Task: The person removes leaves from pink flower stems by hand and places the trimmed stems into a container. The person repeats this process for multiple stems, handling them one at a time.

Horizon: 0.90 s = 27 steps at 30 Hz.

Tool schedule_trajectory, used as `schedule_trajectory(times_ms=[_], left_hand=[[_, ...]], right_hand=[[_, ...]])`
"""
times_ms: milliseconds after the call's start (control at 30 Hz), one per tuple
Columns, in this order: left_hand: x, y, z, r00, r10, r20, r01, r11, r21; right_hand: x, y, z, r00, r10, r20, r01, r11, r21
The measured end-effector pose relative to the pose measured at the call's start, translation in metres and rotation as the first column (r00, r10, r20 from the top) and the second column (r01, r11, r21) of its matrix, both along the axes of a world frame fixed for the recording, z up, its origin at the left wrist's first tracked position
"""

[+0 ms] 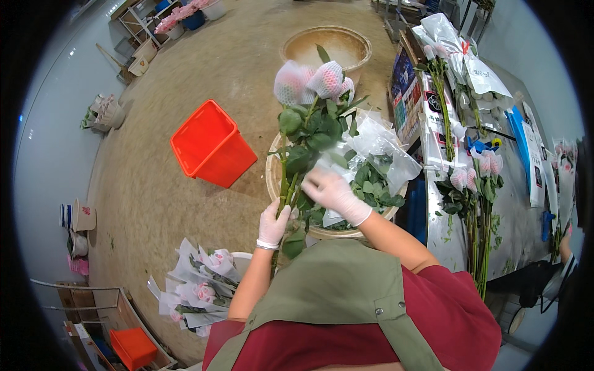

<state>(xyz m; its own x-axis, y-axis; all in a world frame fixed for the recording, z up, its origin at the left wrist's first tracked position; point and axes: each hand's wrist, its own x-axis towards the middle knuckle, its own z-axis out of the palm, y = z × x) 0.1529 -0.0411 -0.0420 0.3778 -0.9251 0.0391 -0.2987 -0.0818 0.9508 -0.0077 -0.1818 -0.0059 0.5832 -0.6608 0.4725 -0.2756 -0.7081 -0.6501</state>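
Note:
My left hand (274,225), in a thin white glove, is closed around the green stems (284,185) of several roses. Their pink heads (325,79) are wrapped in white foam netting and point away from me. Dark green leaves (320,132) cover the upper stems. Just right of the stems is my gloved right hand (333,189), its fingers bent and blurred by motion; whether it grips a leaf cannot be made out. Beneath both hands stands a round tub (273,172) holding cut leaves (373,185) and crumpled clear plastic wrap (376,139).
An orange-red bin (227,157) stands on the floor at left, and a second round tub (297,37) ahead. The metal table (438,232) at right bears netted roses (478,181) and wrapped bouquets (487,79). Paper-wrapped roses (199,292) are at lower left. Another person (557,273) is at far right.

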Motion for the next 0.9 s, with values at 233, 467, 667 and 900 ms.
schedule_trajectory(times_ms=[233,467,667,900], left_hand=[[0.009,0.006,0.013,0.840,-0.154,-0.521,0.202,0.979,0.036],[0.000,-0.008,0.019,0.849,-0.173,-0.499,0.256,0.961,0.104],[-0.007,-0.016,0.004,0.947,-0.009,-0.321,0.091,0.967,0.240],[0.003,-0.018,0.006,0.957,-0.032,-0.289,0.108,0.961,0.253]], right_hand=[[-0.006,-0.044,0.013,0.940,-0.280,0.197,0.136,0.833,0.536],[0.000,-0.040,0.001,0.944,-0.297,-0.143,0.276,0.949,-0.150],[-0.008,-0.026,0.001,0.893,-0.317,-0.320,0.289,0.948,-0.133],[-0.006,0.001,0.004,0.965,-0.182,-0.190,0.087,0.902,-0.423]])
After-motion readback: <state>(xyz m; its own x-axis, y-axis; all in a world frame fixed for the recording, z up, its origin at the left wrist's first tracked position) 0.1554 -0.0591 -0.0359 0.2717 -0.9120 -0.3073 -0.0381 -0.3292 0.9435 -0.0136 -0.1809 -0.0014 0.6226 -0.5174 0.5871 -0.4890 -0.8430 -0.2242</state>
